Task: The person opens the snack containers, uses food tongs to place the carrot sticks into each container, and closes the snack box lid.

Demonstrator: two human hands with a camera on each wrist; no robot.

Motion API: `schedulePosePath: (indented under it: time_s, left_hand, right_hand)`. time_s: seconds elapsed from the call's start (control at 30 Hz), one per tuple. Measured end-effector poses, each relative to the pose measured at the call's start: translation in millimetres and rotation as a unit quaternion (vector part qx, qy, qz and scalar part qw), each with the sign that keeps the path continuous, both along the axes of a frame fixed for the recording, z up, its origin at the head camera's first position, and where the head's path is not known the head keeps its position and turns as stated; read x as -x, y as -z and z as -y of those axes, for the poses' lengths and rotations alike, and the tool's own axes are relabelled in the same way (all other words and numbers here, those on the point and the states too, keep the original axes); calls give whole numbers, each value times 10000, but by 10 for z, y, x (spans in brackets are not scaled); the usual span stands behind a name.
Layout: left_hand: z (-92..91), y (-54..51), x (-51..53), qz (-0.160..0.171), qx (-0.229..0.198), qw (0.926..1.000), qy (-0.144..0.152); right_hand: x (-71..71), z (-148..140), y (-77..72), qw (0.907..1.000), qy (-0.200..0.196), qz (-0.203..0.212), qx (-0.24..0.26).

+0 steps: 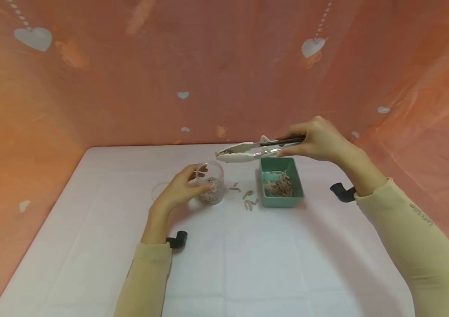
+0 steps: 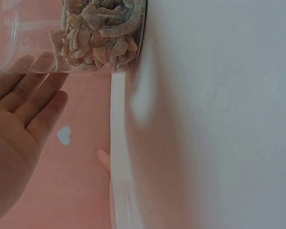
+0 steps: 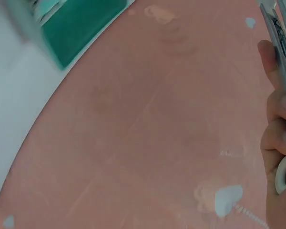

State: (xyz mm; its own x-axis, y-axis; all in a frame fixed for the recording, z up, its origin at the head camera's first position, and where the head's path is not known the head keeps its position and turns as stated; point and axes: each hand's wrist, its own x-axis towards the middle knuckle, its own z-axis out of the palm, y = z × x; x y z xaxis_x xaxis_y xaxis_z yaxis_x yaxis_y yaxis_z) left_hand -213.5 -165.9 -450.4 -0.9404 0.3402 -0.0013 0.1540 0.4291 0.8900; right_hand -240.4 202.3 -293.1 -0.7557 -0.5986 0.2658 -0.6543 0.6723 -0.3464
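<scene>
My left hand [image 1: 178, 189] holds a clear plastic jar [image 1: 217, 193], thumb in front and fingers behind. The left wrist view shows brownish, strip-like dried pieces [image 2: 97, 36] in the jar's lower part. With my right hand [image 1: 321, 141] I grip metal tongs [image 1: 261, 152] that have white scalloped tips. A few brownish pieces [image 1: 224, 152] sit between those tips, above and slightly right of the jar's open mouth. To the right stands a green rectangular box [image 1: 281, 202], with a heap of similar pieces [image 1: 281, 185] inside.
Several loose pieces [image 1: 249, 204] lie on the white tabletop [image 1: 248, 255] between jar and box. A clear round lid [image 1: 153, 193], partly hidden, rests left of my left hand. Behind the table hangs a pink cloth [image 1: 224, 57] with hearts.
</scene>
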Motion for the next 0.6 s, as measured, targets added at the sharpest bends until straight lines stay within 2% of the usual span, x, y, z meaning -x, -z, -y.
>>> schedulePosePath:
  time_s: [0.2, 0.4, 0.6]
  left_hand:
    - [-12, -17, -12, 4, 90, 10000, -18]
    - [-14, -16, -12, -12, 186, 9998, -49]
    - [3, -14, -10, -19, 175, 9998, -96]
  right_hand:
    - [84, 202, 166, 9990, -341, -83, 262]
    - [128, 327, 309, 9983, -428, -7, 388]
    - [154, 383, 401, 9983, -504, -10, 296]
